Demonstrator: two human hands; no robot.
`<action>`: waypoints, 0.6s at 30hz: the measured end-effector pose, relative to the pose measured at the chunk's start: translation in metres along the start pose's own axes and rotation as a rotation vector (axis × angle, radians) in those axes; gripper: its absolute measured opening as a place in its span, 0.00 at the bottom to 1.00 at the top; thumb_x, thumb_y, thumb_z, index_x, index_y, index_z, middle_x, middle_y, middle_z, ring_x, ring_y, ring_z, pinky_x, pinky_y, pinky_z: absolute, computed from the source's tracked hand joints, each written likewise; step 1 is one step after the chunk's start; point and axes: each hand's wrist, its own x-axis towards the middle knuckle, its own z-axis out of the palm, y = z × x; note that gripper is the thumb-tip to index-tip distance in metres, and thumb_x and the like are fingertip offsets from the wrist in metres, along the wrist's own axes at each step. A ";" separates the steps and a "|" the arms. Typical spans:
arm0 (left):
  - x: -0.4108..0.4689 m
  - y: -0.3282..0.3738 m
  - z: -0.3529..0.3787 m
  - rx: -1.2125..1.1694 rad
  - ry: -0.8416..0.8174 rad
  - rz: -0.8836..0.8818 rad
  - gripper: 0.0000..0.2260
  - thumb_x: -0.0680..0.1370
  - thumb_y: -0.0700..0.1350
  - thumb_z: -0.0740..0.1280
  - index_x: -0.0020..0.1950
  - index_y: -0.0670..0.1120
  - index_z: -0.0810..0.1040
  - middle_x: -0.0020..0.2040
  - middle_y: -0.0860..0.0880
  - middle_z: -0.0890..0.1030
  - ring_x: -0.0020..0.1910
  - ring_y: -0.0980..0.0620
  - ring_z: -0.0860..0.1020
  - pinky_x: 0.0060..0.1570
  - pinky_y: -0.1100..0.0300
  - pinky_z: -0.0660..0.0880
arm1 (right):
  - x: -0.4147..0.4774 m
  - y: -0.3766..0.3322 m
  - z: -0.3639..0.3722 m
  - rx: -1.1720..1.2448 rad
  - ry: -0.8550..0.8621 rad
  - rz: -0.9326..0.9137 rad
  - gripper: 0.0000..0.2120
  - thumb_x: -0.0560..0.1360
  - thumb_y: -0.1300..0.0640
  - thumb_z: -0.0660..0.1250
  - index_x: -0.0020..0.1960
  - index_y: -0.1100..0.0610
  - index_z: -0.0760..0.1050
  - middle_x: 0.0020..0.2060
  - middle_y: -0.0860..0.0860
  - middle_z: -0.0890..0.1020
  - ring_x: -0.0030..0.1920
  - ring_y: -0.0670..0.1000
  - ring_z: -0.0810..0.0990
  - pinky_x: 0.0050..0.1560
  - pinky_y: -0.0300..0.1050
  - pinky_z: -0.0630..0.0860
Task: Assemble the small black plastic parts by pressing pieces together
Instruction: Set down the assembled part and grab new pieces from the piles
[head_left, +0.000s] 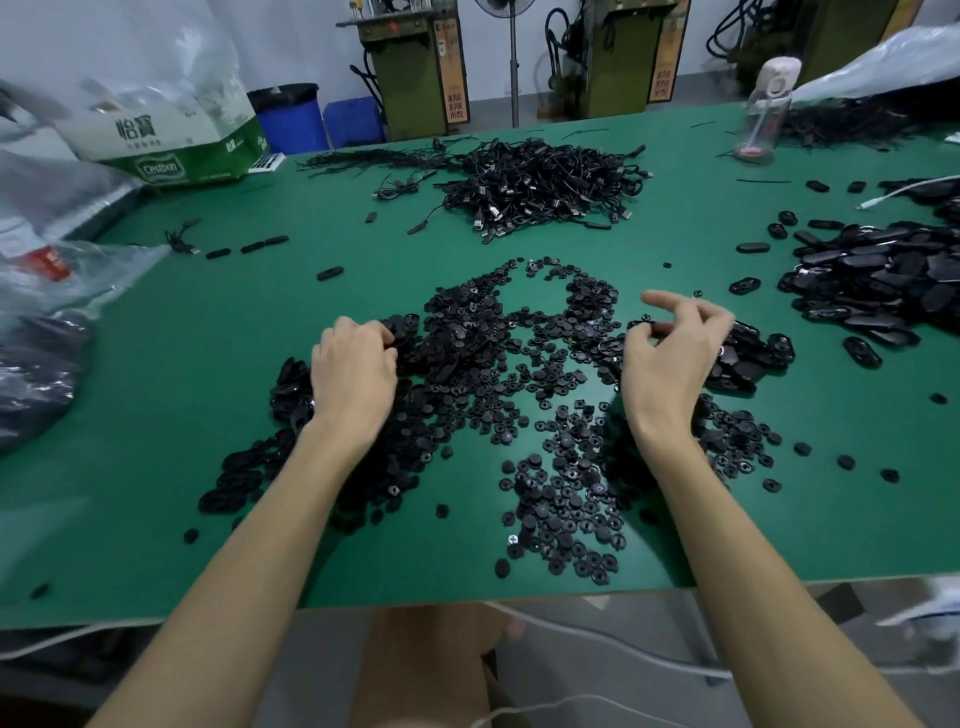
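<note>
- Green tabletop (156, 364) filled the view, with olive machines and a fan stand behind its far edge.
- Small black parts (467, 322) lay scattered in a wide heap from the middle toward the near edge.
- Left hand (353, 374) reached in palm down, fingers curled onto oval pieces (291, 384) at the heap's left side; whether it gripped one could not be told.
- Right hand (670, 358) hung over the heap's right side, thumb and a finger pinching one black part (649, 327), index finger raised and crooked.
- Cables (545, 182) were piled near the far edge; oval shells (872, 280) lay by the right edge.
</note>
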 end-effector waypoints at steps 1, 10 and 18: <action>0.001 -0.005 -0.002 0.031 -0.013 -0.004 0.13 0.83 0.44 0.68 0.66 0.42 0.81 0.62 0.40 0.80 0.61 0.40 0.77 0.66 0.45 0.73 | -0.002 -0.001 0.001 0.001 -0.033 -0.024 0.13 0.80 0.68 0.64 0.60 0.55 0.79 0.58 0.50 0.67 0.56 0.51 0.77 0.57 0.51 0.78; -0.003 -0.002 0.009 0.006 -0.033 0.088 0.20 0.82 0.52 0.70 0.73 0.47 0.77 0.68 0.45 0.75 0.67 0.42 0.71 0.67 0.47 0.63 | -0.015 0.005 0.018 -0.268 -0.518 -0.357 0.21 0.81 0.47 0.69 0.73 0.48 0.75 0.70 0.48 0.70 0.71 0.51 0.62 0.70 0.48 0.57; 0.002 0.010 0.025 -0.031 0.052 0.082 0.08 0.79 0.51 0.73 0.55 0.49 0.83 0.59 0.47 0.77 0.61 0.46 0.71 0.61 0.50 0.58 | -0.017 0.023 0.034 -0.627 -0.754 -0.507 0.26 0.83 0.37 0.59 0.78 0.46 0.69 0.77 0.44 0.67 0.76 0.52 0.57 0.72 0.53 0.50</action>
